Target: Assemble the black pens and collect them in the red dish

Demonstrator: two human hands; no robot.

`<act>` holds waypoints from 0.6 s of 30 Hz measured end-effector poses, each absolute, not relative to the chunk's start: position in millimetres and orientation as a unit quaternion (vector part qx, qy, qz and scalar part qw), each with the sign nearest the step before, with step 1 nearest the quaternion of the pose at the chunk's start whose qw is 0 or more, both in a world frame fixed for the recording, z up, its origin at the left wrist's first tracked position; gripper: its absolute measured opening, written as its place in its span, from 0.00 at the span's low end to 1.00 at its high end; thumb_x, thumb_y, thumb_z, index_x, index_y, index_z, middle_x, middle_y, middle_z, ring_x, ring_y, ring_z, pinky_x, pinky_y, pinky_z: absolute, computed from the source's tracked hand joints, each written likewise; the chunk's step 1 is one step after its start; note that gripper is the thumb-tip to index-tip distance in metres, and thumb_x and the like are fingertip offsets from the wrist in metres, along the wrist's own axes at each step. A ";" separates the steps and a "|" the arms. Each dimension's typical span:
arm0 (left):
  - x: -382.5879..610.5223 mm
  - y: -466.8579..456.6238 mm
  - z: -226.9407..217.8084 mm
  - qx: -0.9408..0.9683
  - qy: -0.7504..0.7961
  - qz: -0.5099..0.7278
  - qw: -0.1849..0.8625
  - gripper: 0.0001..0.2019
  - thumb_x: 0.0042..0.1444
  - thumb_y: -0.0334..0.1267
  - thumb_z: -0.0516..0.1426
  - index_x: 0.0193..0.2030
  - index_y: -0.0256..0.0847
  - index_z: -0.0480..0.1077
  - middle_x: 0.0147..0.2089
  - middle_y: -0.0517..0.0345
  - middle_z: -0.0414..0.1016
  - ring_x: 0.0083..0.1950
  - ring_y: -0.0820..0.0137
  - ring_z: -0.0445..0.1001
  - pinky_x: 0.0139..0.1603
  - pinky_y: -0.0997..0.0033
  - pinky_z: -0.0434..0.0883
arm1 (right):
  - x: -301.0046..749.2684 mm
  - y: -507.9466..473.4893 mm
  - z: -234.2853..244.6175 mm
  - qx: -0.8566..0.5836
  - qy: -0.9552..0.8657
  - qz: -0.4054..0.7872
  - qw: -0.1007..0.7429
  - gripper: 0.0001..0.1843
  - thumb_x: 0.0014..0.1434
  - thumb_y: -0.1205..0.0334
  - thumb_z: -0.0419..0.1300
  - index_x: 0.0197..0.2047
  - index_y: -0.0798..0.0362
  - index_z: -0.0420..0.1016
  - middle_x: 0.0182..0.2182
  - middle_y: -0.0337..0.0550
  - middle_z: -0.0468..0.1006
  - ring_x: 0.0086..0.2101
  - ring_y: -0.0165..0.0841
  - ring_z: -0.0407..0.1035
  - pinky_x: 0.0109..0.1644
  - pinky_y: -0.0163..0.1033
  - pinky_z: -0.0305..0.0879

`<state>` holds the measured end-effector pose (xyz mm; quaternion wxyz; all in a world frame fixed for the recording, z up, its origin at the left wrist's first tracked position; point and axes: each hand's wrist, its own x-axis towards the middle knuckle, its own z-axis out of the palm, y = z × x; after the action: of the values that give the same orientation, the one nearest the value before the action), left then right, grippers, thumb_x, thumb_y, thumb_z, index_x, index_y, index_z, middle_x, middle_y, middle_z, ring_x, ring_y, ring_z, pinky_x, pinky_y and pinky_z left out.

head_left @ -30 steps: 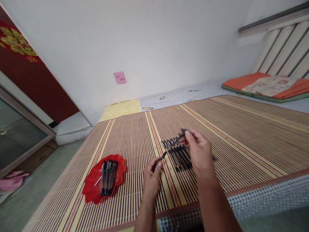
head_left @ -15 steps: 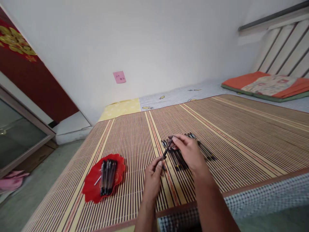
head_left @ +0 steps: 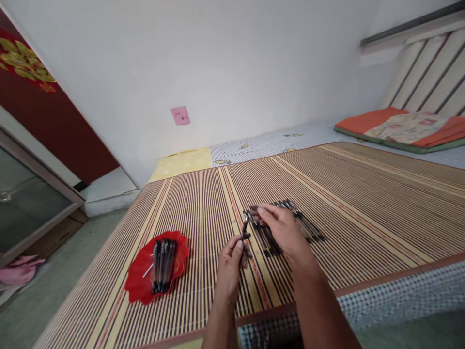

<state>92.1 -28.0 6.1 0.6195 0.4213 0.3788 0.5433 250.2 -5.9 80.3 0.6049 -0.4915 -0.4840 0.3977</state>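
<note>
Over the striped mat (head_left: 203,218), the left hand (head_left: 230,259) pinches a pen (head_left: 244,227) low, probably leaving its top free for the right hand (head_left: 281,227), whose hold I cannot tell.

Held pen (head_left: 244,230): slim, dark, with a lighter, shiny section near its far end. Gripped at its near part in the left hand (head_left: 230,256), tilted, far end pointing away from the person. Pen row (head_left: 308,224): several slim pens, dark ends, barrels partly see-through, lying flat side by side, roughly parallel, on the striped mat (head_left: 196,208). Middle of row hidden by the right hand (head_left: 278,225); count not determinable.
</note>
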 end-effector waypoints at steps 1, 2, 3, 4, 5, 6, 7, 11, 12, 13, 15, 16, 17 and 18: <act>92.0 -28.0 5.3 0.421 0.377 0.543 0.622 0.20 0.56 0.49 0.65 0.49 0.37 0.79 0.29 0.60 0.71 0.26 0.78 0.60 0.27 0.79 0.59 | 250.2 -5.8 80.0 -0.493 -0.488 0.397 0.601 0.15 0.58 0.54 0.61 0.43 0.52 0.83 0.38 0.46 0.84 0.37 0.37 0.77 0.45 0.42 0.72; 91.9 -28.1 4.6 0.421 0.376 0.541 0.623 0.20 0.56 0.49 0.65 0.49 0.37 0.79 0.29 0.60 0.71 0.26 0.78 0.60 0.27 0.79 0.59 | 250.1 -5.6 79.7 -0.493 -0.492 0.399 0.596 0.15 0.58 0.54 0.61 0.44 0.52 0.83 0.38 0.45 0.84 0.38 0.37 0.77 0.45 0.42 0.72; 91.8 -28.2 4.0 0.421 0.376 0.540 0.624 0.20 0.56 0.49 0.65 0.49 0.37 0.79 0.28 0.60 0.71 0.25 0.78 0.59 0.26 0.79 0.59 | 250.0 -5.4 79.5 -0.493 -0.496 0.402 0.592 0.16 0.58 0.55 0.61 0.44 0.52 0.83 0.38 0.45 0.84 0.38 0.37 0.77 0.46 0.43 0.72; 91.8 -28.4 3.4 0.422 0.377 0.540 0.624 0.20 0.56 0.49 0.65 0.49 0.37 0.79 0.28 0.61 0.70 0.25 0.78 0.59 0.26 0.79 0.58 | 249.8 -5.3 79.4 -0.491 -0.499 0.406 0.587 0.16 0.57 0.55 0.61 0.45 0.51 0.83 0.38 0.45 0.84 0.38 0.37 0.77 0.47 0.43 0.72; 91.8 -28.6 3.1 0.422 0.377 0.540 0.624 0.20 0.56 0.49 0.65 0.49 0.37 0.79 0.28 0.61 0.70 0.25 0.79 0.58 0.26 0.79 0.58 | 249.5 -5.2 79.3 -0.489 -0.503 0.409 0.583 0.16 0.57 0.55 0.61 0.45 0.51 0.83 0.39 0.45 0.84 0.39 0.37 0.77 0.48 0.43 0.71; 91.9 -28.7 2.8 0.421 0.376 0.540 0.624 0.19 0.57 0.49 0.65 0.49 0.37 0.79 0.28 0.61 0.70 0.25 0.79 0.58 0.26 0.79 0.58 | 249.1 -5.3 79.5 -0.488 -0.507 0.413 0.578 0.16 0.57 0.55 0.61 0.44 0.51 0.84 0.39 0.45 0.84 0.40 0.37 0.77 0.49 0.43 0.71; 92.0 -28.9 2.7 0.421 0.374 0.540 0.625 0.19 0.57 0.49 0.65 0.49 0.37 0.79 0.28 0.61 0.70 0.25 0.79 0.58 0.26 0.79 0.58 | 248.7 -5.6 79.8 -0.487 -0.512 0.417 0.572 0.15 0.57 0.55 0.61 0.44 0.51 0.84 0.40 0.45 0.84 0.40 0.37 0.76 0.50 0.44 0.70; 92.3 -28.9 2.6 0.430 0.361 0.533 0.632 0.19 0.60 0.48 0.63 0.52 0.37 0.77 0.28 0.61 0.70 0.26 0.78 0.60 0.27 0.79 0.59 | 246.6 -8.1 82.8 -0.484 -0.518 0.437 0.554 0.16 0.57 0.54 0.60 0.44 0.50 0.84 0.39 0.44 0.84 0.40 0.37 0.76 0.49 0.43 0.69; 92.4 -28.8 2.6 0.434 0.360 0.532 0.632 0.19 0.60 0.47 0.62 0.53 0.37 0.77 0.28 0.61 0.70 0.26 0.78 0.59 0.27 0.79 0.58 | 246.2 -8.7 83.6 -0.484 -0.518 0.439 0.552 0.16 0.57 0.54 0.60 0.44 0.50 0.84 0.38 0.44 0.84 0.40 0.36 0.76 0.49 0.43 0.69; 92.4 -28.8 2.6 0.436 0.359 0.531 0.632 0.19 0.60 0.47 0.62 0.53 0.37 0.77 0.29 0.61 0.70 0.25 0.78 0.59 0.27 0.79 0.58 | 245.8 -9.1 84.3 -0.485 -0.518 0.439 0.552 0.16 0.57 0.54 0.60 0.43 0.51 0.84 0.37 0.44 0.84 0.39 0.36 0.75 0.49 0.43 0.69; 92.6 -28.9 2.6 0.438 0.358 0.531 0.631 0.19 0.60 0.47 0.62 0.52 0.36 0.77 0.29 0.60 0.69 0.25 0.78 0.58 0.27 0.79 0.58 | 245.2 -9.6 85.2 -0.486 -0.517 0.438 0.551 0.16 0.56 0.54 0.61 0.43 0.51 0.84 0.35 0.43 0.83 0.38 0.36 0.75 0.48 0.42 0.69; 92.7 -29.0 2.6 0.437 0.358 0.532 0.631 0.19 0.60 0.48 0.62 0.52 0.36 0.77 0.29 0.60 0.69 0.26 0.78 0.59 0.27 0.78 0.58 | 244.9 -9.5 85.1 -0.486 -0.517 0.439 0.551 0.16 0.56 0.54 0.61 0.42 0.51 0.84 0.34 0.42 0.83 0.38 0.35 0.75 0.47 0.42 0.69; 92.9 -29.2 2.6 0.435 0.358 0.532 0.632 0.19 0.60 0.48 0.62 0.51 0.37 0.77 0.29 0.60 0.69 0.26 0.78 0.59 0.27 0.78 0.58 | 244.7 -9.3 84.8 -0.485 -0.516 0.442 0.551 0.15 0.56 0.54 0.61 0.42 0.52 0.84 0.33 0.42 0.82 0.37 0.35 0.75 0.46 0.41 0.69; 93.0 -29.4 2.6 0.433 0.358 0.533 0.633 0.18 0.60 0.48 0.63 0.51 0.37 0.78 0.29 0.61 0.69 0.26 0.78 0.59 0.27 0.78 0.58 | 244.5 -9.0 84.1 -0.482 -0.515 0.446 0.551 0.15 0.56 0.54 0.61 0.41 0.52 0.84 0.32 0.42 0.82 0.36 0.35 0.75 0.45 0.41 0.69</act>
<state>93.0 -29.4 2.6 0.6328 0.4333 0.3575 0.5330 244.5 -9.0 84.1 0.5508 -0.4823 -0.5153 0.4455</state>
